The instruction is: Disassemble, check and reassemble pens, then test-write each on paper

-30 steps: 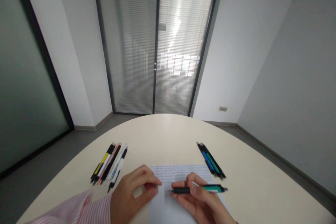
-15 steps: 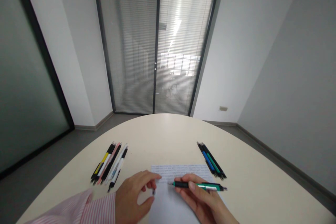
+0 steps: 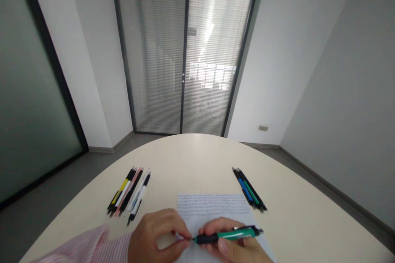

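My right hand (image 3: 236,240) holds a green and black click pen (image 3: 234,234) almost level, its tip pointing left and its clip end right. My left hand (image 3: 160,236) meets that tip with thumb and forefinger pinched together. Whatever small piece may lie between these fingertips is hidden. Beneath both hands lies a white sheet of paper (image 3: 212,205), its upper part covered in lines of handwriting.
On the left of the round cream table (image 3: 191,156) lies a row of several pens (image 3: 129,193), yellow, white, pink and black. To the right are a few blue, green and black pens (image 3: 249,190). Beyond the table stands a glass partition with blinds (image 3: 185,57).
My left hand has moved down and its thumb and forefinger have closed at the pen's tip. The pen has come lower and slightly left in my right hand.
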Demonstrator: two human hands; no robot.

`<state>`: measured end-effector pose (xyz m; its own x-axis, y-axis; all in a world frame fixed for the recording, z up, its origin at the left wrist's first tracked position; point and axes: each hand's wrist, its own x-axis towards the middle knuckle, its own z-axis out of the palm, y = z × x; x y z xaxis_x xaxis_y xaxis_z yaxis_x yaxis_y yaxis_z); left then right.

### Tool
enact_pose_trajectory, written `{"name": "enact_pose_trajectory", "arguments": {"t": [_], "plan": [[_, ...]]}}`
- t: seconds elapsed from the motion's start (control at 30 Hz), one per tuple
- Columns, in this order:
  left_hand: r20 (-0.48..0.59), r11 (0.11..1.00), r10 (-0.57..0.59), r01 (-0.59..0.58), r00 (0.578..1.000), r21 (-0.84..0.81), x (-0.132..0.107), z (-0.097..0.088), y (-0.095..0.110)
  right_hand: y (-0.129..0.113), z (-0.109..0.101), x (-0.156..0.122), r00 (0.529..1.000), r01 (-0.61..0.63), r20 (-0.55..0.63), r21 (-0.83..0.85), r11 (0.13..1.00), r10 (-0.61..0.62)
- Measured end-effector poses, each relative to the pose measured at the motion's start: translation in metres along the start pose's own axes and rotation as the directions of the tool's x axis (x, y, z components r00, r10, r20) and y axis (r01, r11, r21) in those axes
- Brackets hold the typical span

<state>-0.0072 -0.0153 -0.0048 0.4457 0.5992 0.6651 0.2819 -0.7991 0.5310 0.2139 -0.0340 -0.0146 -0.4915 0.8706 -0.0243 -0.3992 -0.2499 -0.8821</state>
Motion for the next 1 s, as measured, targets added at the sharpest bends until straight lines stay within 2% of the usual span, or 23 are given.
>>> {"name": "enact_pose_trajectory", "arguments": {"t": [0.13, 0.2, 0.3, 0.53, 0.67, 0.83, 1.0], "plan": [[-0.038, 0.998, -0.042, 0.043, 0.998, 0.039, -0.002, 0.004, 0.002, -0.007, 0.005, 0.0, 0.994, -0.105, 0.055, 0.21, 0.972, 0.095], [-0.051, 0.996, -0.063, 0.066, 0.997, 0.052, -0.005, 0.006, 0.002, -0.009, 0.007, 0.001, 0.99, -0.13, 0.08, 0.248, 0.96, 0.114], [-0.067, 0.993, -0.093, 0.097, 0.993, 0.063, -0.009, 0.01, 0.002, -0.01, 0.008, 0.001, 0.991, -0.123, 0.085, 0.266, 0.956, 0.103], [-0.031, 0.994, -0.071, 0.073, 0.997, 0.076, -0.011, 0.009, -0.001, -0.007, 0.006, 0.001, 0.997, -0.064, 0.05, 0.22, 0.973, 0.054], [-0.054, 0.993, -0.074, 0.079, 0.996, 0.091, -0.01, 0.01, 0.001, -0.004, 0.004, 0.002, 0.997, -0.024, 0.071, 0.227, 0.974, 0.008], [-0.095, 0.986, -0.062, 0.076, 0.994, 0.151, -0.007, 0.008, 0.002, -0.004, 0.0, 0.003, 0.999, 0.049, -0.029, 0.283, 0.958, -0.043], [-0.132, 0.951, -0.011, 0.051, 0.991, 0.304, -0.007, 0.01, 0.001, -0.006, -0.004, 0.004, 0.98, 0.139, -0.178, 0.321, 0.937, -0.085]]}}
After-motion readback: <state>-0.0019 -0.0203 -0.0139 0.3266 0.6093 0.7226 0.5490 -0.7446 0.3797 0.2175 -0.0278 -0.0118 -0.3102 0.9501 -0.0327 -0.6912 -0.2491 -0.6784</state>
